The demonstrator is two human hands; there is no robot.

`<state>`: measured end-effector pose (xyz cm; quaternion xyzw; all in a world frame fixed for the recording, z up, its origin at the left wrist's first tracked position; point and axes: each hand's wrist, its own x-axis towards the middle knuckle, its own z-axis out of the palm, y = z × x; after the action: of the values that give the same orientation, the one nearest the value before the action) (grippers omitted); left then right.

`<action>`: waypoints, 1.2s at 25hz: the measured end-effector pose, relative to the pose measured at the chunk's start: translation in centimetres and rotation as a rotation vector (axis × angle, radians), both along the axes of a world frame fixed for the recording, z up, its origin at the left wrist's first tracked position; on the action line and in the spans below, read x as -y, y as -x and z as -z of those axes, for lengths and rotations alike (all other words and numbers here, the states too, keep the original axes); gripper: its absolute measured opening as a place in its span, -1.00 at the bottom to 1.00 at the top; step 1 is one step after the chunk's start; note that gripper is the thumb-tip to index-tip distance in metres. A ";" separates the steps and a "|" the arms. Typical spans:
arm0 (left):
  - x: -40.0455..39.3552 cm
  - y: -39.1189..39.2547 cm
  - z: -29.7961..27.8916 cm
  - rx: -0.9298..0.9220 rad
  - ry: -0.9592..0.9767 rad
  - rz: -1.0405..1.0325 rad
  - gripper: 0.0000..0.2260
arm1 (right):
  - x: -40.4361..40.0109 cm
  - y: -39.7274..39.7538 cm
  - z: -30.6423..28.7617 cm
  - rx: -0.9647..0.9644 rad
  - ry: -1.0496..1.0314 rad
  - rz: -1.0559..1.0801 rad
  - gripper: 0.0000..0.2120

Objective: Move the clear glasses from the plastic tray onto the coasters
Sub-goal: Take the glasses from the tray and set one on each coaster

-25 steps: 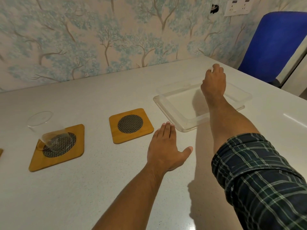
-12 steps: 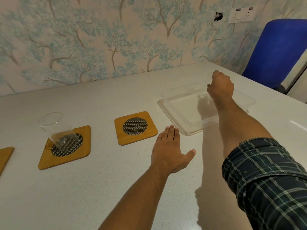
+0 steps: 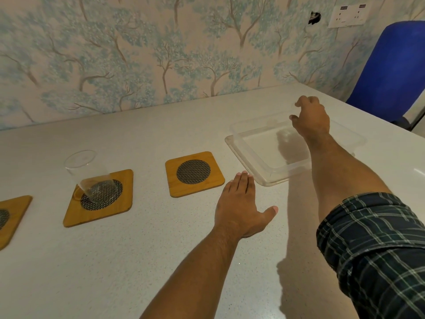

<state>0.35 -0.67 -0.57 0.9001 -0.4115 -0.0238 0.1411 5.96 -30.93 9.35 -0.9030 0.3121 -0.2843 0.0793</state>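
A clear plastic tray (image 3: 247, 155) lies on the white table at the right. My right hand (image 3: 311, 118) hovers over its far end, thumb and fingers curled around a clear glass (image 3: 295, 109) that shows only as a faint outline. My left hand (image 3: 241, 207) rests flat and open on the table, just in front of the tray's near corner. Another clear glass (image 3: 84, 172) stands on a wooden coaster (image 3: 123, 204) at the left. Between that coaster and the tray lies a second wooden coaster (image 3: 217, 180) with nothing on it.
A third coaster (image 3: 17, 217) is cut off at the left edge. Tree-patterned wallpaper runs along the table's far side, with a wall socket (image 3: 347, 16) at the upper right. A blue chair (image 3: 391, 72) stands past the table's right corner.
My right hand went from reaching flat into the tray's far end to curling its fingers and rising slightly. The left hand stayed flat on the table. The view shifted a little.
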 end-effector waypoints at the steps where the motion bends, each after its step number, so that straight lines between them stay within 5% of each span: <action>1: 0.0 0.0 0.0 0.000 0.001 -0.001 -0.05 | 0.0 0.1 0.0 0.020 -0.030 0.012 -0.56; 6: 0.0 0.0 0.3 0.002 0.018 -0.002 -0.05 | -0.6 1.1 -0.5 0.106 -0.149 0.041 -0.36; 16: -1.3 0.7 -0.2 -0.033 -0.017 0.060 -0.17 | -10.9 0.9 -5.0 0.484 -0.124 -0.288 -0.48; 30: -15.5 0.1 -1.1 -0.083 0.021 -0.121 -0.19 | -25.6 -1.0 -1.8 0.167 -0.276 -0.515 -0.41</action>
<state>0.21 14.78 0.55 0.9200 -0.3505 -0.0482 0.1685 6.94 -5.35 11.20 -0.9065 0.1011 -0.2831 0.2963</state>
